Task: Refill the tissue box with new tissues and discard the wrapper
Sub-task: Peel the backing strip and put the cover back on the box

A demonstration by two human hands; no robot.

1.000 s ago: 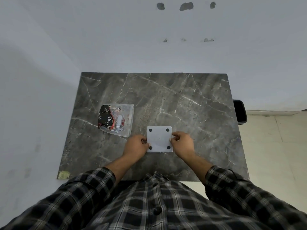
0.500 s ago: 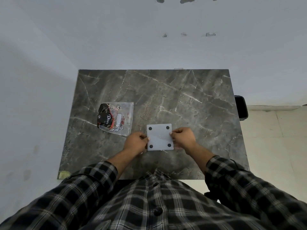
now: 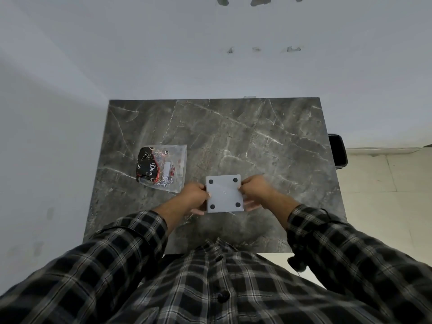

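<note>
A white square tissue box (image 3: pixel 224 194) is turned bottom up, its flat base with four black round feet facing me, near the front middle of the dark marble table (image 3: pixel 245 136). My left hand (image 3: pixel 195 197) grips its left side and my right hand (image 3: pixel 256 191) grips its right side. The box looks raised a little off the tabletop. A clear plastic tissue pack wrapper (image 3: pixel 162 169) with black and red print lies flat on the table to the left of the box, apart from both hands.
A black bin (image 3: pixel 337 149) stands on the floor past the table's right edge. White walls close in behind and to the left of the table. Pale floor tiles show on the right.
Both hands have shifted on the box: the fingers now reach under its lower corners and the box has tilted up slightly. The wrapper has not moved.
</note>
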